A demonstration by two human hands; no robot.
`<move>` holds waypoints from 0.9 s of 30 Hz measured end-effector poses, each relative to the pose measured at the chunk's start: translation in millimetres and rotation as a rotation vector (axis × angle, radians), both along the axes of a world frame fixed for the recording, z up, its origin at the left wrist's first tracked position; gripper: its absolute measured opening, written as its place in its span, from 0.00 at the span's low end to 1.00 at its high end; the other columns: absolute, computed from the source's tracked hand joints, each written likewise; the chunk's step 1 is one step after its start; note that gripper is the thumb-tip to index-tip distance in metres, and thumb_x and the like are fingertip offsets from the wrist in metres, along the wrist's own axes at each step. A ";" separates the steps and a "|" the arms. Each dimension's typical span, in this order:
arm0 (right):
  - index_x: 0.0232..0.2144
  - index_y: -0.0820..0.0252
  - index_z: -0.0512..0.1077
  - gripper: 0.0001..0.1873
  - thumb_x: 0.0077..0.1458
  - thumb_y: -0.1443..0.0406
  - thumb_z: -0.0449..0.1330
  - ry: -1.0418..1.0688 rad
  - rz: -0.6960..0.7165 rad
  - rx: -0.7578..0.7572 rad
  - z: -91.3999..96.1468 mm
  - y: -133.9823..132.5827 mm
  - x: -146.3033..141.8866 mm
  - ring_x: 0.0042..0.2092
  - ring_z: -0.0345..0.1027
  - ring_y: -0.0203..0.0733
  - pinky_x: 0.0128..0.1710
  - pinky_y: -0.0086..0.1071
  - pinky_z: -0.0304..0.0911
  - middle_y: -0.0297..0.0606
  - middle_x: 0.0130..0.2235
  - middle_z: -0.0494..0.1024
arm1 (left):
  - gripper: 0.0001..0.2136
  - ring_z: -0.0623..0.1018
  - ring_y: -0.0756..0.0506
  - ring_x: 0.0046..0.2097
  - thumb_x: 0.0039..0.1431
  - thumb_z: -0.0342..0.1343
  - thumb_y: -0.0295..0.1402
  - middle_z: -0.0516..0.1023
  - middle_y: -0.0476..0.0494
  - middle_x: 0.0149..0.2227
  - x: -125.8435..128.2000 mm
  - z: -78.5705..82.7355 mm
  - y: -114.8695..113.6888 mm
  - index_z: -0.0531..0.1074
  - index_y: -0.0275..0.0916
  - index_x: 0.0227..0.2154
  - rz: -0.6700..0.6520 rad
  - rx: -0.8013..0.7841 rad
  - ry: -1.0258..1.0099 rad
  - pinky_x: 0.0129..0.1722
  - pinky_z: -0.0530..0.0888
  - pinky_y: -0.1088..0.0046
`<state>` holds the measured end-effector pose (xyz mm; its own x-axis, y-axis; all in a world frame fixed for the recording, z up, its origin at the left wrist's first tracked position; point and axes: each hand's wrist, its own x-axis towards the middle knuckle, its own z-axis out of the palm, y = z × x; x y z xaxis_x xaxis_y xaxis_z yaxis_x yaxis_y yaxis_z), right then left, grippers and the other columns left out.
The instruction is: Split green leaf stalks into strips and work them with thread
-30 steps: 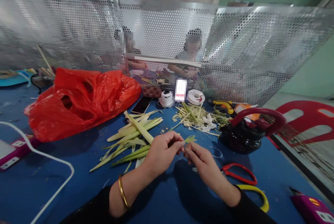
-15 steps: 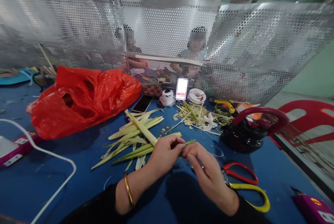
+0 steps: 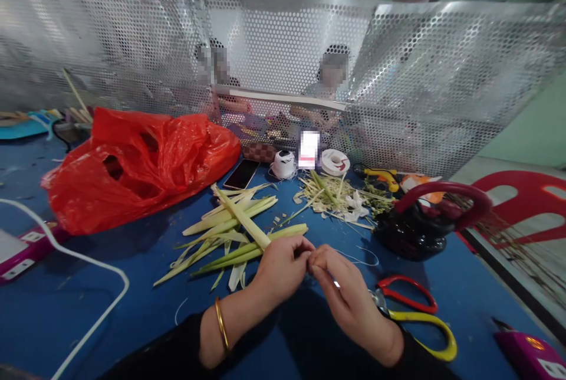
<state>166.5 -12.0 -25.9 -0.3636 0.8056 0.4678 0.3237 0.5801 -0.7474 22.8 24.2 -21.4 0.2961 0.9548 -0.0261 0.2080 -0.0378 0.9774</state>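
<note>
My left hand [image 3: 283, 268] and my right hand [image 3: 342, 288] meet fingertip to fingertip over the blue table [image 3: 88, 309]. Both are closed in a pinch on something small between them that I cannot make out. A gold bangle [image 3: 221, 324] rings my left wrist. Just beyond my left hand lies a pile of pale green leaf strips [image 3: 230, 229]. Scissors with red and yellow handles [image 3: 411, 309] lie right beside my right hand.
A red plastic bag [image 3: 141, 164] sits at the left. A dark pot with a red handle [image 3: 420, 223], leaf scraps [image 3: 336, 197], thread spools [image 3: 283, 164], a phone [image 3: 241, 174] and a white cable [image 3: 66, 256] lie around. A perforated metal screen [image 3: 398, 73] stands behind; people sit beyond it.
My hands have drawn closer to me and lower. The green strip tip seen between my fingers earlier no longer shows. The scissors now lie uncovered beside my right hand.
</note>
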 end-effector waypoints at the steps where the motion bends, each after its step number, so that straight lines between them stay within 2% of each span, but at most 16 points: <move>1: 0.30 0.57 0.63 0.11 0.65 0.68 0.47 0.056 -0.021 -0.033 0.1 0.5 -0.2 0.34 0.60 0.39 0.35 0.33 0.58 0.35 0.31 0.67 | 0.04 0.70 0.49 0.28 0.49 0.54 0.27 0.73 0.49 0.24 0.6 0.6 0.1 0.74 0.36 0.25 -0.003 -0.082 -0.083 0.29 0.65 0.74; 3: 0.29 0.57 0.65 0.11 0.65 0.66 0.48 0.188 -0.083 -0.103 0.9 1.1 -0.1 0.33 0.63 0.38 0.34 0.31 0.60 0.34 0.30 0.68 | 0.03 0.70 0.51 0.26 0.49 0.57 0.29 0.72 0.50 0.23 0.8 3.2 0.7 0.73 0.36 0.26 -0.016 -0.311 -0.284 0.28 0.66 0.74; 5: 0.30 0.57 0.67 0.11 0.65 0.65 0.49 0.287 -0.149 -0.154 2.0 1.4 0.4 0.33 0.64 0.37 0.34 0.30 0.61 0.33 0.29 0.69 | 0.06 0.72 0.51 0.28 0.47 0.61 0.32 0.73 0.49 0.26 -0.4 7.0 1.7 0.72 0.35 0.28 -0.004 -0.514 -0.454 0.30 0.68 0.74; 7: 0.30 0.56 0.67 0.10 0.64 0.64 0.51 0.333 -0.196 -0.180 2.2 1.4 1.2 0.31 0.65 0.36 0.34 0.29 0.62 0.32 0.28 0.70 | 0.09 0.74 0.50 0.31 0.45 0.65 0.31 0.74 0.47 0.29 -2.4 10.4 3.2 0.72 0.35 0.28 -0.005 -0.611 -0.578 0.34 0.71 0.73; 11: 0.34 0.55 0.66 0.04 0.62 0.63 0.54 0.283 -0.238 -0.198 0.1 1.5 1.9 0.31 0.66 0.37 0.32 0.29 0.64 0.31 0.29 0.70 | 0.07 0.75 0.49 0.34 0.46 0.65 0.28 0.74 0.46 0.31 -5.7 12.6 5.5 0.73 0.34 0.28 -0.062 -0.665 -0.748 0.39 0.74 0.69; 15: 0.37 0.57 0.71 0.05 0.60 0.65 0.55 0.069 -0.265 -0.113 -3.2 4.6 1.2 0.32 0.67 0.38 0.34 0.30 0.63 0.34 0.30 0.73 | 0.05 0.74 0.51 0.31 0.48 0.64 0.27 0.75 0.47 0.30 -5.7 9.7 5.0 0.74 0.35 0.29 -0.057 -0.686 -0.771 0.33 0.73 0.75; 19: 0.37 0.59 0.74 0.06 0.57 0.67 0.58 -0.053 -0.365 -0.022 -8.3 8.2 0.8 0.30 0.65 0.38 0.32 0.30 0.60 0.33 0.28 0.70 | 0.05 0.74 0.51 0.32 0.48 0.64 0.27 0.75 0.46 0.30 -3.2 7.5 2.8 0.74 0.35 0.28 -0.029 -0.688 -0.771 0.33 0.72 0.77; 23: 0.32 0.59 0.75 0.06 0.57 0.66 0.58 -0.081 -0.381 -0.020 -13.5 9.8 0.8 0.28 0.64 0.38 0.30 0.30 0.58 0.33 0.26 0.69 | 0.04 0.74 0.51 0.31 0.48 0.64 0.28 0.76 0.46 0.31 0.0 7.8 -0.9 0.74 0.36 0.27 0.028 -0.705 -0.733 0.35 0.73 0.75; 27: 0.24 0.59 0.72 0.11 0.58 0.65 0.56 -0.016 -0.361 -0.099 -14.5 11.1 0.7 0.28 0.62 0.37 0.29 0.29 0.56 0.32 0.24 0.68 | 0.05 0.73 0.50 0.32 0.48 0.63 0.28 0.75 0.46 0.31 2.0 5.8 -2.5 0.74 0.35 0.29 0.089 -0.695 -0.652 0.34 0.74 0.72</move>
<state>167.2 -0.9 -40.4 -0.0547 0.9242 0.3779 0.5066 0.3518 -0.7871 24.8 21.7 -15.6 0.3800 0.8078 -0.4506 -0.4113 0.5839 0.6999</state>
